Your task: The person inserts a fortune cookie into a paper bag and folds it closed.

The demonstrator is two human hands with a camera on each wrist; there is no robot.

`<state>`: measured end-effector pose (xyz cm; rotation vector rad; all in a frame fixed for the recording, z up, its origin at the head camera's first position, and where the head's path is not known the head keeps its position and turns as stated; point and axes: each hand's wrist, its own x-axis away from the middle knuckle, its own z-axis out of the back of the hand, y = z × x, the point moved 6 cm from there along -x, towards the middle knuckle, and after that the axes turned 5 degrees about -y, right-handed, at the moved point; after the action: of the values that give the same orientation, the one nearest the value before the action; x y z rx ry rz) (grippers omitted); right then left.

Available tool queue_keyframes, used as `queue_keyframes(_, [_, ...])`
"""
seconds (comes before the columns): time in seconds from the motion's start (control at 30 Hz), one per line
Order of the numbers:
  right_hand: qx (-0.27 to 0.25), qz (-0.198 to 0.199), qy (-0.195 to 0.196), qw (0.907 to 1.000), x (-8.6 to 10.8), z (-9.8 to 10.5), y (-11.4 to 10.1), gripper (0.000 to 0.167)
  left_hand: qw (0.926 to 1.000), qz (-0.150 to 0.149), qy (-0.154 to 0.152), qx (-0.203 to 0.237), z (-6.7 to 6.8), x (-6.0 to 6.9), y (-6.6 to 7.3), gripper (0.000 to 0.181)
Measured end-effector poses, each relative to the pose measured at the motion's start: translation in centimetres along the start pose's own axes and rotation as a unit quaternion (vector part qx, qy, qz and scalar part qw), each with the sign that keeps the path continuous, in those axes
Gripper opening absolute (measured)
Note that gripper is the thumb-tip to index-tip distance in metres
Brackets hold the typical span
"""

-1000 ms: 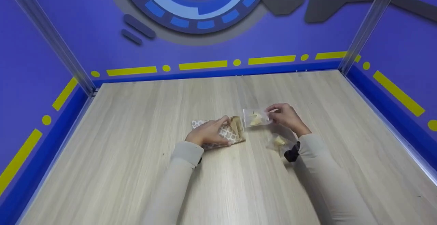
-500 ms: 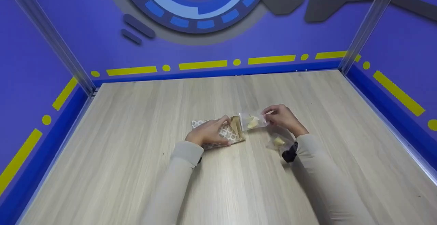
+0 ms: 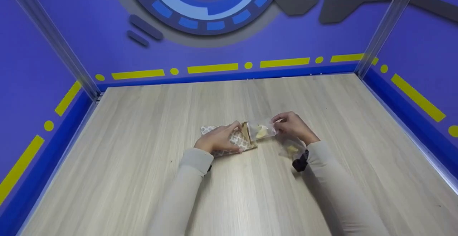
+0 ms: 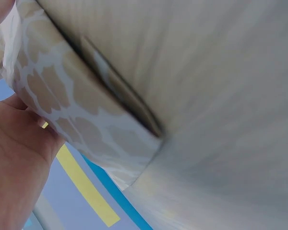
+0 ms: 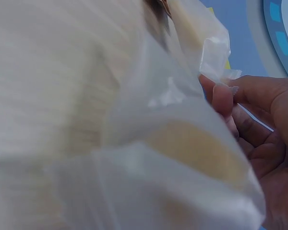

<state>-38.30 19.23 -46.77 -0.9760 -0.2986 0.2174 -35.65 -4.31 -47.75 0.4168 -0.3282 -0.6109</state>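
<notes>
Half a second on, easing the clear packet (image 3: 260, 132), pinched in the right hand (image 3: 291, 126), leftward to the open end of the paper bag (image 3: 239, 139) while gripping that bag on the table (image 3: 143, 157) with the left hand (image 3: 220, 140), so apparently bringing packet and opening into line.

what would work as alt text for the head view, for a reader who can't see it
A person's right hand pinches a clear packet at the mouth of a patterned bag, which the left hand holds on a wood-grain table. A second packet lies near the right hand. Behind stands a purple-blue wall with yellow marks.
</notes>
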Motion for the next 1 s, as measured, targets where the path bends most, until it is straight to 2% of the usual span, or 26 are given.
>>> queue_keyframes(0.27, [0.001, 0.004, -0.007, 1.0, -0.1, -0.7, -0.2, 0.025, 1.0, 0.0, -0.008, 0.001, -0.1, 0.0, 0.0, 0.066])
queue_keyframes(0.7, [0.013, 0.018, -0.011, 0.9997, -0.4, -1.7, -0.8, 0.024, 1.0, 0.003, 0.002, 0.0, 0.0, 0.0, -0.1, 0.069])
queue_keyframes(1.0, [0.013, 0.013, -0.007, 0.9998, -0.6, -2.5, -1.0, 0.023, 1.0, 0.0, 0.004, -0.005, 0.0, -0.1, -0.1, 0.068])
